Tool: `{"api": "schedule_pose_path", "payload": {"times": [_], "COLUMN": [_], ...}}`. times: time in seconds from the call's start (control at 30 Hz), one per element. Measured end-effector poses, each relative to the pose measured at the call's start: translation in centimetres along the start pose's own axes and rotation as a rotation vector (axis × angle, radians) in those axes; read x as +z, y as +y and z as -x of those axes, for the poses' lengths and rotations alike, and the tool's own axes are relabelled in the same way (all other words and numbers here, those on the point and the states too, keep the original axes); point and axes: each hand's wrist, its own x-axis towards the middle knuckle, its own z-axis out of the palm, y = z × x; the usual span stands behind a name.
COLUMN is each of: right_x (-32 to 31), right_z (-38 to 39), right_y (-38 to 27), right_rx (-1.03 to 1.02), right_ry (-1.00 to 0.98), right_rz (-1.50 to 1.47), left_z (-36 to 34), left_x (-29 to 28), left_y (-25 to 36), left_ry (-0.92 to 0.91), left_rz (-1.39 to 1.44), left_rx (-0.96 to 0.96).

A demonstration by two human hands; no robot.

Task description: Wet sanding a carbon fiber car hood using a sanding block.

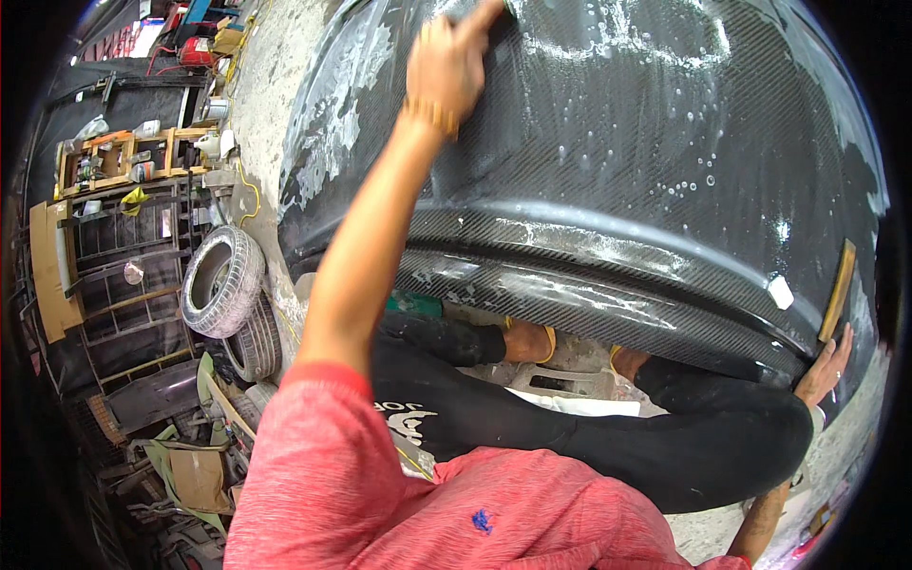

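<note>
The black panel (608,142) lies beneath the left fingers (483,19), grip unclear; outstretched right fingers (840,346) rest by its edge.

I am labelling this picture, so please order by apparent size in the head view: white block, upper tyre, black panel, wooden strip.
1. Black panel
2. Upper tyre
3. Wooden strip, much narrower than the tyre
4. White block
</note>
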Motion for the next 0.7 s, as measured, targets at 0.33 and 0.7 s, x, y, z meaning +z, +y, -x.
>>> {"api": "schedule_pose_path", "payload": {"times": [0.33,0.7], "right_x": [0.0,0.1], "right_z": [0.1,0.0], "right_y": [-0.1,-0.1], "right_rx": [0.012,0.009], "right_ry": [-0.015,0.011], "right_rz": [-0.025,-0.004], "left_z": [-1.9,10.6], "left_x": [2.5,-5.6], "left_y": [-4.0,3.2], "left_ry": [0.040,-0.132], "left_rz": [0.076,0.204], "left_rx": [0.198,0.115]}}
